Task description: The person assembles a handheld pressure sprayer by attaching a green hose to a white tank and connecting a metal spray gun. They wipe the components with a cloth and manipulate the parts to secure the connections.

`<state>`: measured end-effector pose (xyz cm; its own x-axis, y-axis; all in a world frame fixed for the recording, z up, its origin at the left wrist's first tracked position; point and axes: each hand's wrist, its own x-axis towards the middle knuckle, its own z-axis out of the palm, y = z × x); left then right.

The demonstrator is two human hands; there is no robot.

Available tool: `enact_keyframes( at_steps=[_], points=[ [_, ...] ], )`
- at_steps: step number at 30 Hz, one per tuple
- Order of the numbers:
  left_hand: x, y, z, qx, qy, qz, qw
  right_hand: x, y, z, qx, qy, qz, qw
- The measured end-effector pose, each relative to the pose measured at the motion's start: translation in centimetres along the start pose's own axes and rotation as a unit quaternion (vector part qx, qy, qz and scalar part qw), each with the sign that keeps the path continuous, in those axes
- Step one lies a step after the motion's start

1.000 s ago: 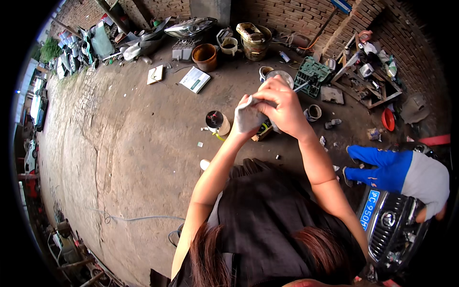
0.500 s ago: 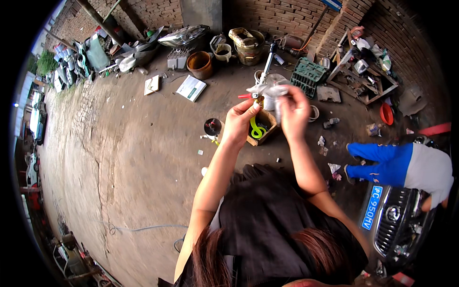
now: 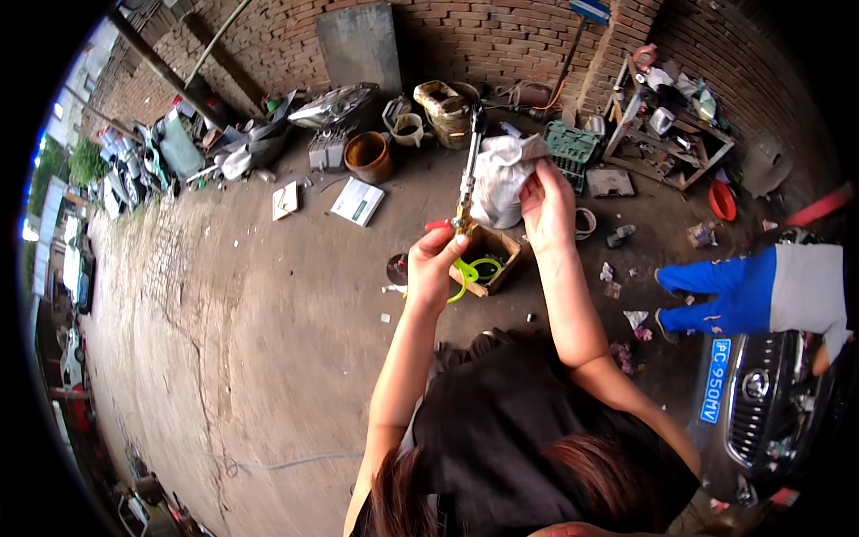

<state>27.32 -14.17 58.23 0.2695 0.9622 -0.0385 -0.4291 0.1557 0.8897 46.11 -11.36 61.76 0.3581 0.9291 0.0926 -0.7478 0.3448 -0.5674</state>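
My left hand is closed on a slim metal wand with a brass valve and a red lever at its lower end. It stands almost upright, its dark tip pointing away from me. Just below the grip loops a yellow-green hose; whether it joins the wand is hidden by my fingers. My right hand grips a crumpled white-grey cloth by its right side. The cloth hangs spread beside the wand, close to its shaft.
A wooden box sits on the ground beyond my hands. Farther back are a rusty bucket, a green tool case and a metal frame of scrap. At right, a person in blue trousers leans over a dark car.
The cloth was bunched around the wand near the valve; now it is opened out and held to the right of the shaft. My left hand and the wand are slightly lower and farther left.
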Motion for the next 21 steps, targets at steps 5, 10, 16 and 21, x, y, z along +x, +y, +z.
enact_keyframes(
  at_steps=[5, 10, 16, 21],
  points=[
    [-0.9, -0.5, 0.8, 0.074, -0.012, 0.033, 0.997, 1.2, -1.7, 3.3, 0.079, -0.080, -0.032, 0.993],
    [-1.0, -1.2, 1.3, 0.232, -0.038, 0.137, 0.962, 0.6, -2.0, 4.8, 0.043, -0.072, -0.034, 0.996],
    [-1.7, -0.1, 2.2, 0.311, -0.037, 0.163, 0.936, 0.5, -1.8, 4.0, -0.125, -0.069, -0.020, 0.990],
    [-2.2, 0.1, 2.6, 0.315, -0.040, 0.170, 0.933, 0.0, -1.2, 5.5, -0.319, 0.079, -0.243, 0.913]
  ],
)
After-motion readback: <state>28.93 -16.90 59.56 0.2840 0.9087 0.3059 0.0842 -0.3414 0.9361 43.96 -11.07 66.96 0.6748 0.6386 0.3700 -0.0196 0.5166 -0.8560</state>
